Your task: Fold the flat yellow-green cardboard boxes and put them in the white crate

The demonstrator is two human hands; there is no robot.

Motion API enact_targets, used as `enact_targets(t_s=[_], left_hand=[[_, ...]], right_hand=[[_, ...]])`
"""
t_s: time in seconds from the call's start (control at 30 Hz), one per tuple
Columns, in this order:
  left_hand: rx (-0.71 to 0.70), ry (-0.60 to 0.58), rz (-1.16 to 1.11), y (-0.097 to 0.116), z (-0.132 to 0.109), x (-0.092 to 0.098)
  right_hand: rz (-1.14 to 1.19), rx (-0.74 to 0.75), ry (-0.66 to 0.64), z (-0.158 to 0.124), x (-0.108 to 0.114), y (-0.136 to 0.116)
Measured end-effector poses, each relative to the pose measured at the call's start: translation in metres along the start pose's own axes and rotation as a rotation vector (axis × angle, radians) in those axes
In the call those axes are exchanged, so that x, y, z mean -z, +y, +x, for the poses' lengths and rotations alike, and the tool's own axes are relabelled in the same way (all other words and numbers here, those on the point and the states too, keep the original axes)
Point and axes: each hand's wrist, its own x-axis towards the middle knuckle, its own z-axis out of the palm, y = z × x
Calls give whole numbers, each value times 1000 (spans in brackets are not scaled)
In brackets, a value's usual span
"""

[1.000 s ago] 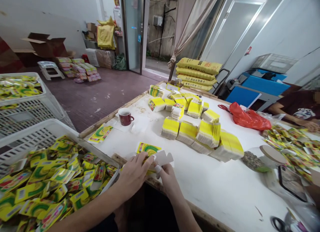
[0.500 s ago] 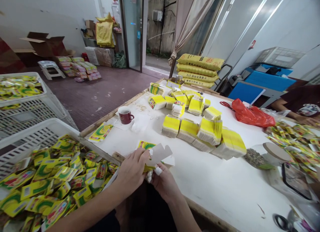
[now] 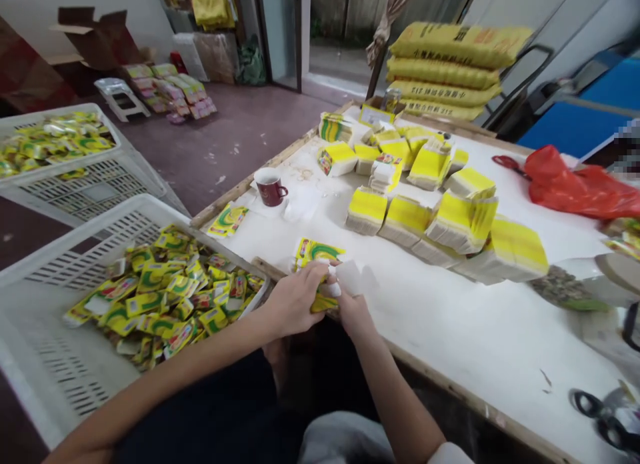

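here the left hand [image 3: 294, 303] curls over a yellow-green carton [image 3: 320, 252], fingers and thumb pinching its near end. the right hand [image 3: 354, 312] meets it from the other side, fingertips pressed on the carton's white flap [image 3: 350, 276]. one fingertip looks wrapped in white tape. both hands are closed on the carton, which sits at the near edge of the white table [image 3: 450, 344]; whether it rests on the top or is lifted off it cannot be told.

just left of the hands, against the table's edge, a white plastic crate [image 3: 60, 267] holds a loose heap of cartons [image 3: 165, 297] in the same yellow and green. a second crate [image 3: 95, 191] stands beyond it with more inside.

on the table, a single flat carton [image 3: 227, 219] lies near the left rim, with a dark red mug [image 3: 270, 187] just behind it. bundled stacks of yellow carton blanks [image 3: 450, 227] fill the middle. a red plastic bag [image 3: 575, 184] lies well off to the right. scissors [image 3: 597, 411] lie by the near right corner, and yellow sacks [image 3: 450, 64] are piled past the far end.
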Motion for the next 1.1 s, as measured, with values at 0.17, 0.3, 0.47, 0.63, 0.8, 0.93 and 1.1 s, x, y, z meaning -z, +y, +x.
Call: enact_targets(t_s=[0.17, 0.3, 0.47, 0.63, 0.8, 0.93, 1.1], left_hand=[[28, -26, -41, 1, -2, 1], [143, -38, -64, -6, -4, -3], [66, 156, -1, -13, -4, -5], [59, 204, 71, -11, -4, 11], [44, 245, 45, -10, -7, 16], [41, 223, 50, -11, -8, 17], [21, 257, 69, -9, -7, 18]], right_hand=[[-3, -22, -81, -5, 0, -1], [-334, 201, -167, -16, 1, 1], [-582, 436, -139, -14, 11, 11], [-800, 551, -105, -4, 30, 12], [-924, 583, -269, 3, 42, -2], [-893, 561, -373, 4, 53, -22], [-845, 564, -355, 4, 46, -28]])
